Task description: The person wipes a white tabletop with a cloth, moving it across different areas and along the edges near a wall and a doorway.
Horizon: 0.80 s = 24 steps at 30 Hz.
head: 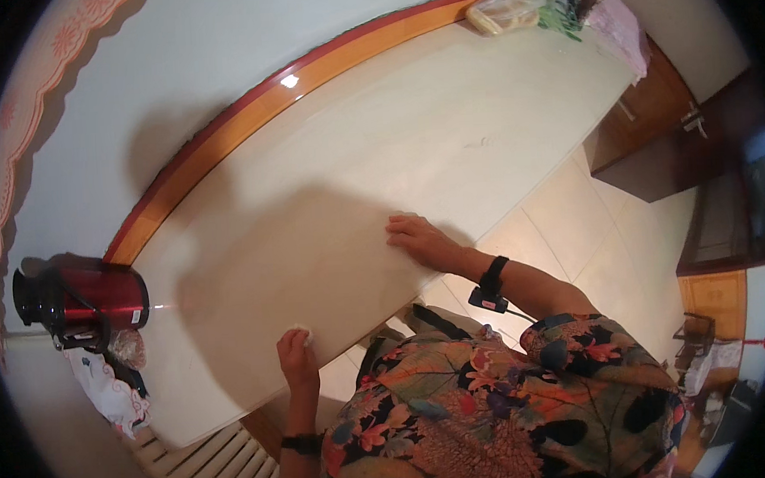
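Observation:
A long table with a pale, smooth top (352, 150) stretches before me. At its near edge, left of my body, my left hand (296, 360) is closed around a small whitish wad (308, 337), perhaps tissue or cloth; most of the wad is hidden by the fingers. My right hand (421, 240) rests on the tabletop farther right, palm down, fingers slightly bent, with nothing seen in it. Its wrist wears a black strap with a small device (487, 300) and a cable. My shadow covers much of the surface between and beyond the hands.
A red and black vacuum flask (103, 296) stands at the left end, beside a clear plastic bag (127, 348) and an embroidered white cloth (105, 390). At the far right are bagged food (507, 8) and a pink cloth (618, 32). A slatted wooden seat (219, 468) stands below left.

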Motion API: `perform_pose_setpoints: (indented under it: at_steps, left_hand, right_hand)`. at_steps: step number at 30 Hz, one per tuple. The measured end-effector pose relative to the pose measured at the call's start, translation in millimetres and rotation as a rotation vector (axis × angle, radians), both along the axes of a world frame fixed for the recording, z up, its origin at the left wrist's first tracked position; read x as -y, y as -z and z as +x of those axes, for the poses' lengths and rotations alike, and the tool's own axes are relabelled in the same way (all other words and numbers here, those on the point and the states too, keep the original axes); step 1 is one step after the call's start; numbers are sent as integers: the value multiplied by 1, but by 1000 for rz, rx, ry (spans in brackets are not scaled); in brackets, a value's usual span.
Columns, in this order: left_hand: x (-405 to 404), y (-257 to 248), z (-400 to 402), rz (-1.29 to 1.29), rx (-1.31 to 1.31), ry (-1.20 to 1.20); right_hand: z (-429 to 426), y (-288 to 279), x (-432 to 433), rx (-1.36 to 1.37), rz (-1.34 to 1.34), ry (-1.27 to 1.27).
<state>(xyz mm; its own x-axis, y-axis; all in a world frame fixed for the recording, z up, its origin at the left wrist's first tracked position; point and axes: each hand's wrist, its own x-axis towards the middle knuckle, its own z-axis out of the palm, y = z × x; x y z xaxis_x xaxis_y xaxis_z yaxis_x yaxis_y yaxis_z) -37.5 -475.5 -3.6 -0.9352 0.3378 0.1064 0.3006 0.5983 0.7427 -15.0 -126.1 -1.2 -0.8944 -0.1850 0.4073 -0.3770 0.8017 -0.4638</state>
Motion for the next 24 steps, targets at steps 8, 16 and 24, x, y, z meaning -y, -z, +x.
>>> perform_pose_setpoints:
  at_steps: [8,16,24]
  left_hand:
    - [-133,-24,-59,-46,-181,362]
    - [-135,-30,-54,93,223,318]
    - [-98,-24,-57,134,47,229]
  right_hand:
    - [2,-14,37,-14,-81,42]
    - [-32,-21,66,133,78,16]
    - [-33,-13,87,93,223,10]
